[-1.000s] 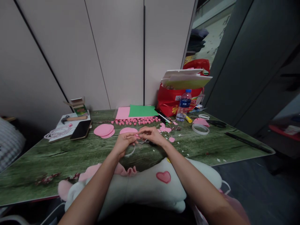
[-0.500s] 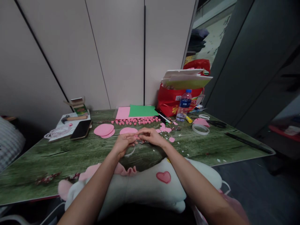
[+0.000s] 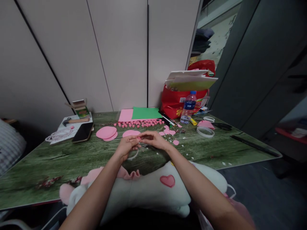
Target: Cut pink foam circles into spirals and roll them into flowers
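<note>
Over the middle of the table, my left hand (image 3: 126, 147) and my right hand (image 3: 154, 140) meet at the fingertips. Both are closed in a pinch on a small pink paper piece (image 3: 138, 138), mostly covered by the fingers. Below my left hand shows the curved edge of a tape roll (image 3: 133, 156), partly hidden by that hand. Just behind the hands lie pink paper circles (image 3: 130, 133). Beyond them runs a row of small pink rolled paper buds (image 3: 142, 124). Pink paper petals (image 3: 170, 131) and tiny white bits are scattered to the right of my right hand.
Left stand a phone (image 3: 82, 132), a hammer (image 3: 75, 120) and a stack of pink circles (image 3: 106, 133). Green paper (image 3: 146, 113) lies at the back. On the right are a water bottle (image 3: 187, 110), a red bag (image 3: 171, 102), a tape roll (image 3: 205, 132) and scissors (image 3: 222, 126).
The fingers of my right hand have shifted slightly at the pink piece. My left hand stays nearly in place, and the things on the table have not moved.
</note>
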{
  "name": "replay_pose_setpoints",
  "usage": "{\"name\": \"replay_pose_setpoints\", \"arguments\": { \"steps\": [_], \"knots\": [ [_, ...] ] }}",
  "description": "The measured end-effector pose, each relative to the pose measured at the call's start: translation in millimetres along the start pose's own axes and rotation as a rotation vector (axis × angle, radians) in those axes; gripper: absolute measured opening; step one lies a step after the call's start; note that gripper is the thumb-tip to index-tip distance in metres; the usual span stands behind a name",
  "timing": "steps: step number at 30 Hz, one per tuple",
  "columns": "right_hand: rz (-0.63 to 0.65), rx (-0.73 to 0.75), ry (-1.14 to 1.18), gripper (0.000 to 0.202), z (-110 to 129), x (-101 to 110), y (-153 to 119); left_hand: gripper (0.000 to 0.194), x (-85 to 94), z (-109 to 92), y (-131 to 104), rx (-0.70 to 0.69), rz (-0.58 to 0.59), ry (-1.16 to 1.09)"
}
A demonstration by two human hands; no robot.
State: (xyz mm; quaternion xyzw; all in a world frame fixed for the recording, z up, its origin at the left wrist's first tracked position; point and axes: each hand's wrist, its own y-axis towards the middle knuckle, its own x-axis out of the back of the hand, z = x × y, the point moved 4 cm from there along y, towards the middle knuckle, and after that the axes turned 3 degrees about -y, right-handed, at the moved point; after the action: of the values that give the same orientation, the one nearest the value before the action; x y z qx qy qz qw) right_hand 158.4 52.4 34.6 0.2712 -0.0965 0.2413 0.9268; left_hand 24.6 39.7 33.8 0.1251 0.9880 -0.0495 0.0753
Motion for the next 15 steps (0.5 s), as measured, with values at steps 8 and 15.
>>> {"name": "replay_pose_setpoints", "arguments": {
  "steps": [8,15],
  "knots": [
    [-0.064,-0.036,0.054,0.035,-2.4,0.0,-0.4,0.025,0.3,4.1,2.6,0.025,0.049,0.024],
    [-0.080,-0.069,0.077,0.033,-2.6,-0.5,0.3,0.027,0.2,3.0,1.9,-0.003,0.033,0.030]
  ]
}}
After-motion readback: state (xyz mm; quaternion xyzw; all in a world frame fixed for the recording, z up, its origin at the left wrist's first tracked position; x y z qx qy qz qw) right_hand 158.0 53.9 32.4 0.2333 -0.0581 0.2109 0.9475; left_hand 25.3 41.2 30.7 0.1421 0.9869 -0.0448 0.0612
